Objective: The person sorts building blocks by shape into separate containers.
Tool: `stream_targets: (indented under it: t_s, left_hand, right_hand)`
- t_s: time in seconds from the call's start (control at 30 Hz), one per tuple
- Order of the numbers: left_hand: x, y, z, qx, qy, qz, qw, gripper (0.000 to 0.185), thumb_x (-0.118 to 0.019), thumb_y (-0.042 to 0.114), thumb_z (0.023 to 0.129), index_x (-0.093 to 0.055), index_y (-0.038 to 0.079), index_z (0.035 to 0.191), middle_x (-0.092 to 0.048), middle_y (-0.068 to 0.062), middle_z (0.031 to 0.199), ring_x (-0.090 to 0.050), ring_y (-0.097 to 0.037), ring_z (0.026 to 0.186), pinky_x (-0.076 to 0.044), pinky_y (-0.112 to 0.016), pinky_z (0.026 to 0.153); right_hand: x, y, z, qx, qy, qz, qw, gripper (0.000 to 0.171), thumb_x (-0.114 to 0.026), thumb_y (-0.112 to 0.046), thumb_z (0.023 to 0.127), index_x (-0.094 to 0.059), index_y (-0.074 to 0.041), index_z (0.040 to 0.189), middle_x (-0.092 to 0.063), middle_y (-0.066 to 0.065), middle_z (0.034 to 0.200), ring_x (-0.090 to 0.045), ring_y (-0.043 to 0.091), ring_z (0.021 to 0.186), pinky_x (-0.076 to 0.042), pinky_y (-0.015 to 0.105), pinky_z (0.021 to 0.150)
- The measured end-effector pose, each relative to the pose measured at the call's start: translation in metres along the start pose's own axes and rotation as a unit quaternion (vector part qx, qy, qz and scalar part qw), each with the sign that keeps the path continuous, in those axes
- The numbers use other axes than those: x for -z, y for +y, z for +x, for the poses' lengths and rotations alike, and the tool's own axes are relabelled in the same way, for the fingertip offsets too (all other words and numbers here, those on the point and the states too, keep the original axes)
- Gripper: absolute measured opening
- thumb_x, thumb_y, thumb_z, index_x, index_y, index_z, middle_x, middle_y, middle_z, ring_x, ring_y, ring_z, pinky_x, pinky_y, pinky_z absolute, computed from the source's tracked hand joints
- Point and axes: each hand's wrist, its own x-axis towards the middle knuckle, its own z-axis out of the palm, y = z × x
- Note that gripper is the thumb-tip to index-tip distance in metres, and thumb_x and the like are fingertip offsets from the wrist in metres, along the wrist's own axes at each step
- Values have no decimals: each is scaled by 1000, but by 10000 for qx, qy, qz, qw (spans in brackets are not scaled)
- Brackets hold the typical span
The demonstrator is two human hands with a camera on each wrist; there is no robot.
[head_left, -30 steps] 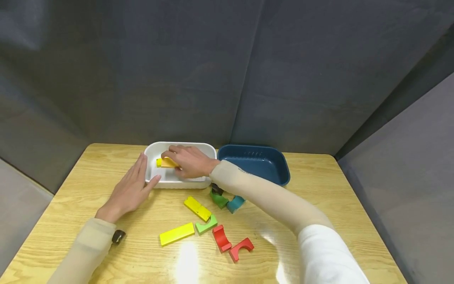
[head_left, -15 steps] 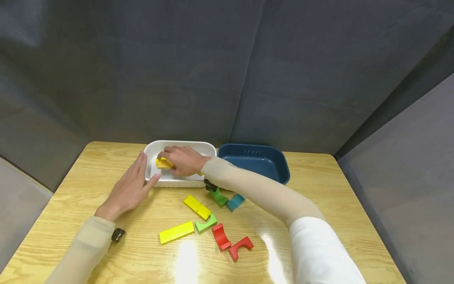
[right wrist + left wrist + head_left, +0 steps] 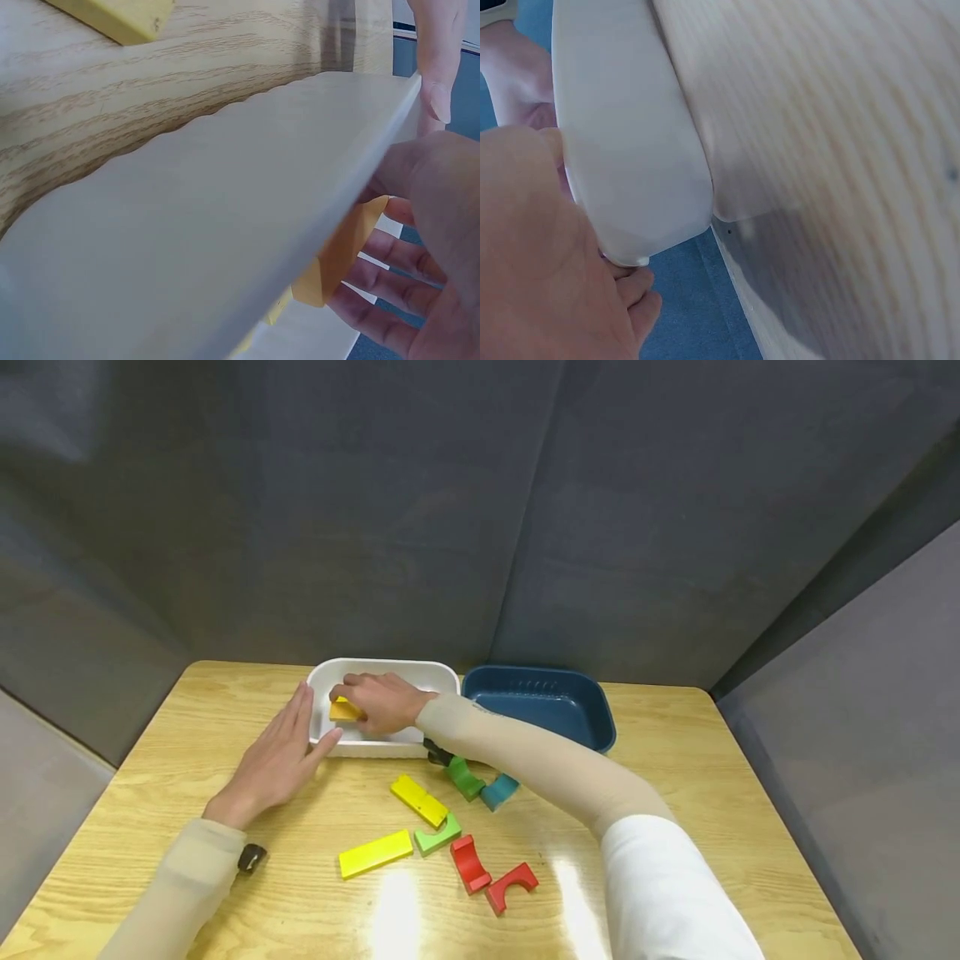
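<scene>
In the head view, my left hand (image 3: pixel 268 768) rests at the left end of a white plastic tub (image 3: pixel 375 750), its fingers straight along the rim and its thumb near the front corner. My right hand (image 3: pixel 386 702) is down inside that tub. It grips an orange-yellow block (image 3: pixel 345 711) between thumb and fingers, and the right wrist view shows the block's orange end (image 3: pixel 341 255) against the fingers. Part of a yellow block (image 3: pixel 279 306) shows beneath it; the tub wall hides the rest. The left wrist view has the tub's outer wall (image 3: pixel 630 127) beside my left palm.
A dark blue tub (image 3: pixel 540 702) stands right of the white one. In front lie two yellow blocks (image 3: pixel 375 854), a light green arch (image 3: pixel 437 836), a green arch (image 3: pixel 465 779), a teal arch (image 3: pixel 500 791) and two red arches (image 3: pixel 469 865). Dark grey cloth (image 3: pixel 375 527) hangs behind the table.
My right hand has shifted a little left inside the white tub with the orange-yellow block, which now covers most of the yellow end seen earlier. My left hand stays at the rim.
</scene>
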Motion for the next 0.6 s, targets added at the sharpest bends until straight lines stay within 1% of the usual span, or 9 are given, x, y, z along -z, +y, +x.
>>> stream_targets:
  t_s: [0.2,0.37,0.5,0.6]
  left_hand:
    - [1,1,1,-48,32,6,10000,95,-36,63,112,4,-2,169,12,-15,179,-8,-46,164,-18,-65,129]
    - [0,2,0,-17,15,27,10000,95,-35,64,112,4,-1,170,11,-14,179,-7,-44,164,-18,-65,129]
    - [-1,1,1,-16,5,45,10000,95,-34,63,112,4,-1,170,11,-15,179,-7,-45,164,-17,-65,129]
    - [0,0,1,14,-21,70,10000,95,-33,64,112,5,-1,170,12,-15,179,-7,-45,164,-16,-65,130]
  right_hand:
    - [1,-1,3,28,31,17,10000,52,-69,-21,102,-57,-17,152,-61,0,124,-59,14,96,-55,27,80]
    - [-2,0,8,50,8,24,10000,50,-67,-22,104,-57,-17,153,-62,0,127,-59,13,101,-56,28,86]
    - [-3,2,10,26,54,13,10000,51,-66,-19,104,-56,-16,154,-61,1,131,-60,12,104,-57,29,90]
    - [-2,3,12,-26,41,49,10000,53,-68,-20,103,-55,-15,154,-61,2,131,-60,13,105,-57,28,91]
